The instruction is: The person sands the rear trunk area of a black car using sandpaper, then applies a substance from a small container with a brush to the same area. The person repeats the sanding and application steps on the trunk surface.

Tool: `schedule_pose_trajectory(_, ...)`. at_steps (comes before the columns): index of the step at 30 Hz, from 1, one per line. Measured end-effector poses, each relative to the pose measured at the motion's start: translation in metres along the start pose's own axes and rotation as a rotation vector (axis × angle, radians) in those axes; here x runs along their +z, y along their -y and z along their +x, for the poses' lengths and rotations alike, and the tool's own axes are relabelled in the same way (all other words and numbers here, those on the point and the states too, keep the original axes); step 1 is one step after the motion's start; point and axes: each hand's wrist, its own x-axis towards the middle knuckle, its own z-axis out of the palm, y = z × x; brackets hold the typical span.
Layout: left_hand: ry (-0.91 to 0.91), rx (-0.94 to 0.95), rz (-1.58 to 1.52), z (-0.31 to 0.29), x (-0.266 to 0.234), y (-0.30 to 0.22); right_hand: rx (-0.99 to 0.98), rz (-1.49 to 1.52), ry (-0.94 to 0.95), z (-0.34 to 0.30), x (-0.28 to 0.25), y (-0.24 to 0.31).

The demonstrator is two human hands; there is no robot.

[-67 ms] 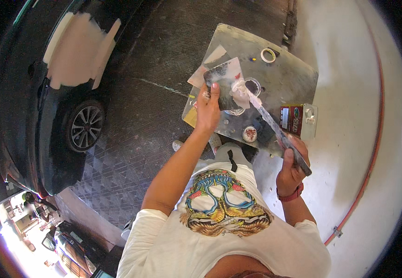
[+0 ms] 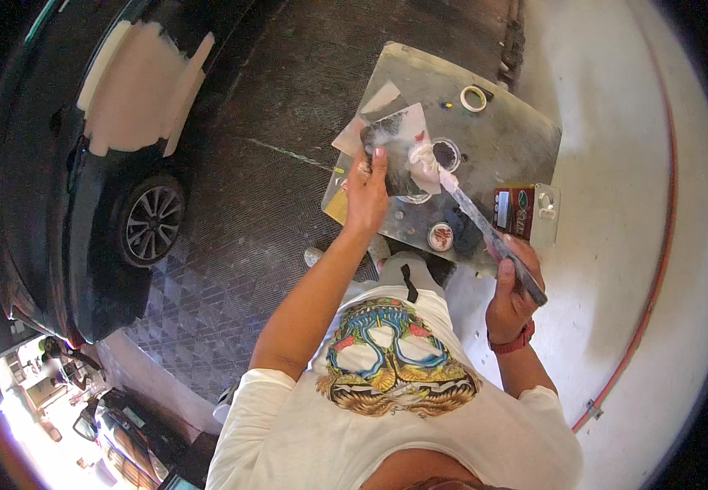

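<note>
My left hand [image 2: 366,189] grips a flat mixing board [image 2: 395,135], thumb on top and fingers under its edge. A mound of pale pink putty [image 2: 424,162] lies on the board's right side. My right hand [image 2: 514,286] is closed around the lower end of a long, flat, dark spatula [image 2: 488,229]. Pink putty coats the spatula's far end, which rests at the mound's lower right edge. Below the board is a worn tabletop [image 2: 509,122]. An open round tin [image 2: 446,153] is partly hidden behind the board.
On the tabletop are a tape roll [image 2: 473,99], a small tub with reddish smears [image 2: 440,237] and a dark red can [image 2: 514,208]. To the left stands a dark car [image 2: 44,196] with a pinkish filler patch [image 2: 133,90]. A white wall with a red pipe [image 2: 662,245] rises at right.
The spatula's coated end has shifted slightly against the putty, and the mound's shape differs a little. The board has dipped very slightly toward me. Both hands keep their grips.
</note>
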Motion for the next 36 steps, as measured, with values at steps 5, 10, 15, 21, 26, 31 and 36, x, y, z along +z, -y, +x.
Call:
schedule_pose_trajectory(5, 0.041, -0.136, -0.205, -0.011, -0.008, -0.003, 0.198, -0.073, 0.053, 0.017, 0.025, -0.066)
schedule_pose_trajectory(10, 0.078, -0.303, -0.402, -0.029, -0.028, -0.01, 0.66, 0.294, -0.045, 0.01, 0.087, -0.265)
schedule_pose_trajectory(15, 0.065, -0.283, -0.473, -0.06, -0.05, -0.034, 1.164, 0.849, -0.021, 0.017, 0.121, -0.218)
schedule_pose_trajectory(21, 0.031, -0.287, -0.495, -0.092, -0.074, -0.044, 0.967, 1.229, 0.521, 0.049, 0.188, -0.107)
schedule_pose_trajectory(26, -0.231, -0.14, -0.559, -0.122, -0.094, -0.068, 0.727, 0.988, 0.506, 0.095, 0.198, -0.026)
schedule_pose_trajectory(31, -0.457, 0.083, -0.227, -0.143, -0.133, -0.083, -0.567, 0.208, 0.823, 0.119, 0.205, 0.056)
schedule_pose_trajectory(36, -0.758, 0.187, 0.059, -0.174, -0.16, -0.116, -1.126, -0.303, 0.94, 0.074, 0.269, 0.077)
